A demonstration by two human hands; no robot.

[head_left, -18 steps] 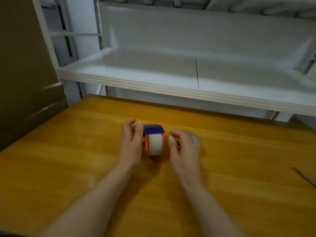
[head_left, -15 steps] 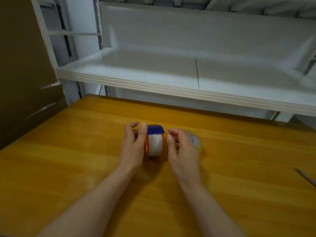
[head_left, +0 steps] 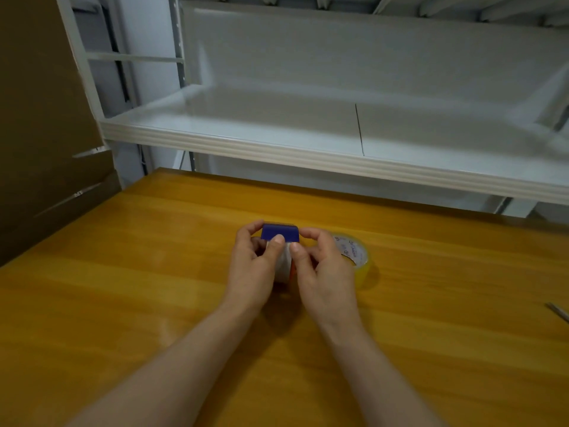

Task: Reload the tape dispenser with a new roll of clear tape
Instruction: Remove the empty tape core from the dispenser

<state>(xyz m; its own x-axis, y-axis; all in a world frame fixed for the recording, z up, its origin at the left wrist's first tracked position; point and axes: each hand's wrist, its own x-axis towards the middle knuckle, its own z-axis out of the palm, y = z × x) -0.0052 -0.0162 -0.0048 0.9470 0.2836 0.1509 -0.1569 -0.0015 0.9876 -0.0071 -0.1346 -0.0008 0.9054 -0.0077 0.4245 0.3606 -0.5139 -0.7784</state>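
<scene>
Head view: your left grip [head_left: 255, 260] and right grip [head_left: 323, 268] have closed in from either side, and both now clasp the tape dispenser [head_left: 280, 232], thumbs on its white middle, fingertips at the blue cover. It sits mid-counter [head_left: 154, 272], toward the far edge. The new clear tape roll [head_left: 358, 255] lies flat just beyond your right grip, untouched. You look set to open the dispenser; loading hasn't begun.
</scene>
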